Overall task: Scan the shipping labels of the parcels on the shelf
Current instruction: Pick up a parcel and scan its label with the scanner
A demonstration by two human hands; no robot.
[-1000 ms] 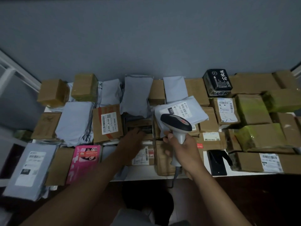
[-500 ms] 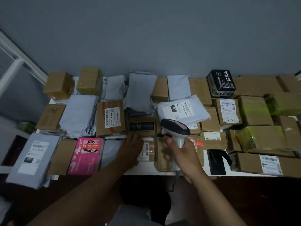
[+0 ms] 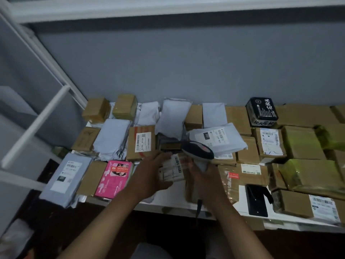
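Labelled parcel gripped by left hand; right hand fingers wrap scanner

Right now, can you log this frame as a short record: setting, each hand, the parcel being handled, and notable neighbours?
setting: white shelf crowded with cardboard boxes and grey mailer bags, against a grey wall
right hand: grips the handle of a barcode scanner, its head above the held parcel
left hand: holds a small parcel, label with barcode facing up
left of held parcel: pink box
behind scanner: grey mailer with label marked 231
far right back: black box
scan status: cannot tell
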